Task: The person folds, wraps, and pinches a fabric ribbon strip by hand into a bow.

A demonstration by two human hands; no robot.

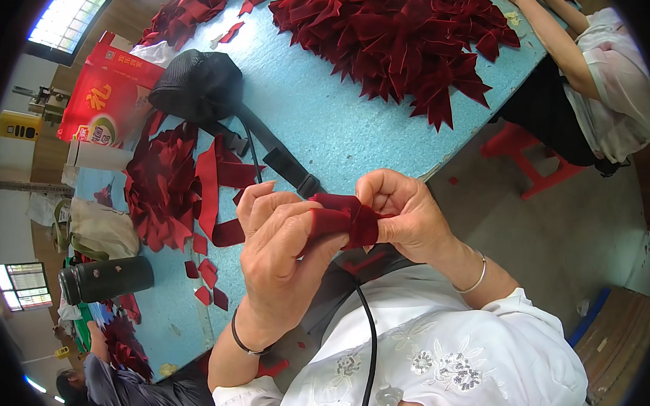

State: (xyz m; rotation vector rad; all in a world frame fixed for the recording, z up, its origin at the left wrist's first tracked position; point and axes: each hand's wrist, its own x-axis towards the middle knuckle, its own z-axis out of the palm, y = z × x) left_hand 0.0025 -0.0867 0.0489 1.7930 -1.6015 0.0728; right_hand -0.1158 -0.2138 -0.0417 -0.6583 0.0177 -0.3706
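Note:
Between my hands is a dark red velvet ribbon (339,222), folded into loops like a bow, held above the near edge of the table. My left hand (275,237) is closed around the looped ribbon, with its fingers bent over it. At the right end, my right hand (401,214) pinches the ribbon near its gathered middle, thumb against curled fingers. A loose ribbon length (212,186) trails to the left of my left hand. Small cut ribbon pieces (207,272) lie on the table left of my left wrist.
The blue table (293,106) bears a big heap of red bows (392,37) and a smaller ribbon pile (160,187). A black mesh bag with straps (199,86), a red package (106,92) and a dark bottle (108,280) are at left. Other people sit right and lower left; a red stool (529,158) stands right.

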